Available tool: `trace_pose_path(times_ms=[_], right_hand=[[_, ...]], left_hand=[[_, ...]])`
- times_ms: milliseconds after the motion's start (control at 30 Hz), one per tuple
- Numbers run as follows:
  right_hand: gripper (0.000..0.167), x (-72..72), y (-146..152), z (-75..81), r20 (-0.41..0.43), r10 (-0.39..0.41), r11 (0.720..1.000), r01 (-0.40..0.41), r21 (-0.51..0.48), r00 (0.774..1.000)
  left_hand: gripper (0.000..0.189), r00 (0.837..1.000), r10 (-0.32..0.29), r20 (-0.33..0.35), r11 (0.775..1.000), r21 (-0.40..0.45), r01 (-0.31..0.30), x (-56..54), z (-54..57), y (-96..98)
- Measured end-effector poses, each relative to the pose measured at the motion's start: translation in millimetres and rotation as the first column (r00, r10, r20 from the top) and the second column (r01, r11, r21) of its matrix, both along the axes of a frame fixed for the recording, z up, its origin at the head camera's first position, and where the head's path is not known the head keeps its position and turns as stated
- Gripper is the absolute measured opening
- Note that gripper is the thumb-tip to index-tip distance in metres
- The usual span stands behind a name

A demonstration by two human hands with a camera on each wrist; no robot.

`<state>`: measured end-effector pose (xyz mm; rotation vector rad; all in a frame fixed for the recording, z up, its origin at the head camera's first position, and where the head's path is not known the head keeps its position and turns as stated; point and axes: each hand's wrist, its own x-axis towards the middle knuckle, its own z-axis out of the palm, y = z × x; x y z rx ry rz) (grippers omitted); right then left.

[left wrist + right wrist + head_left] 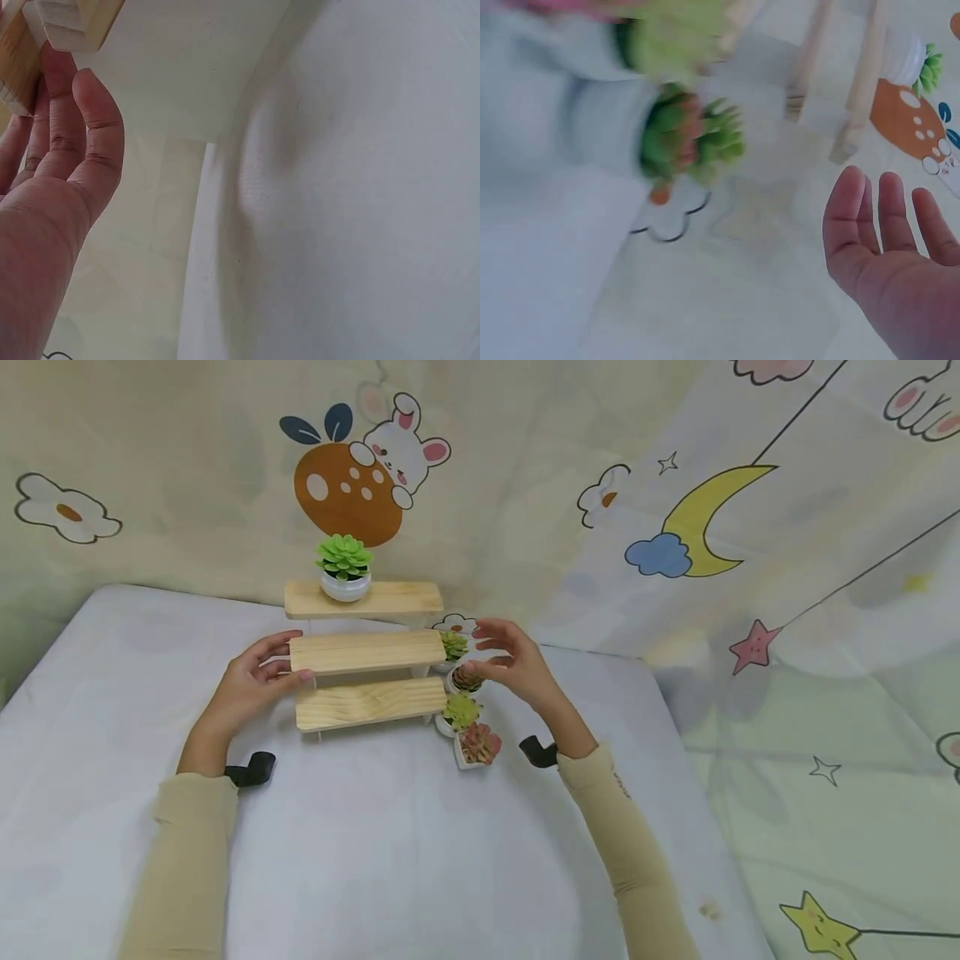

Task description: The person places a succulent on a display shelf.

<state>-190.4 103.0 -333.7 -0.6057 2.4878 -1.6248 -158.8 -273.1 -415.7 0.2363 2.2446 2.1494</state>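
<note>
A three-tier wooden shelf stands toward the back of the table. My left hand holds the left end of its middle board, thumb at the front edge and fingers toward the back. In the left wrist view the left hand's fingers reach up between the boards. My right hand is raised near the shelf's right end, fingers loosely bent, with nothing in it. Beside it stand potted succulents: a green one, a brownish one, a yellow-green one and a reddish one.
A bright green succulent in a round white pot sits on the top board. The table has a white cloth. Behind it hangs a printed curtain with a rabbit, moon and stars. Each wrist wears a black camera mount.
</note>
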Motion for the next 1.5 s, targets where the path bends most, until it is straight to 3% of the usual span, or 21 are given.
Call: trace_pose_path(times_ms=[133,233,400,567,667,833,1200,1500], right_hand=[[0.059,24.5,26,-21.2,0.037,-0.057,0.997,0.056,0.046,0.998],[0.058,39.4,40,-36.3,0.091,-0.067,0.997,0.062,0.055,0.994],[0.059,55.6,54,-54.5,0.153,0.016,0.998,-0.026,0.062,0.988],[0.067,65.4,58,-66.9,0.213,0.136,0.986,-0.153,0.062,0.967],[0.071,70.6,57,-70.5,0.227,0.157,0.981,-0.179,0.076,0.961],[0.067,72.5,53,-79.4,0.191,0.139,0.98,-0.163,0.117,0.972],[0.062,67.9,47,-94.9,0.076,0.103,0.966,-0.118,0.229,0.992],[0.06,72.7,61,-93.5,0.1,0.086,0.973,-0.105,0.205,0.991]], left_hand=[[0.065,1.0,-0.018,-0.013,0.999,0.043,0.019,0.6,1.7,-2.0],[0.066,1.0,-0.017,-0.015,1.0,0.015,0.017,0.8,2.8,-2.2],[0.066,1.0,-0.003,-0.014,1.0,-0.019,0.002,1.0,3.1,-1.0],[0.066,1.0,0.006,0.0,1.0,0.005,-0.006,0.9,2.0,0.8],[0.066,1.0,0.004,0.0,1.0,0.023,-0.004,0.9,1.8,1.4],[0.063,1.0,-0.009,-0.007,0.997,0.076,0.01,2.4,1.6,2.1],[0.064,1.0,-0.001,-0.014,0.999,0.032,0.001,4.0,2.1,-0.2],[0.065,1.0,-0.005,-0.015,1.0,0.016,0.006,3.1,0.9,2.1]])
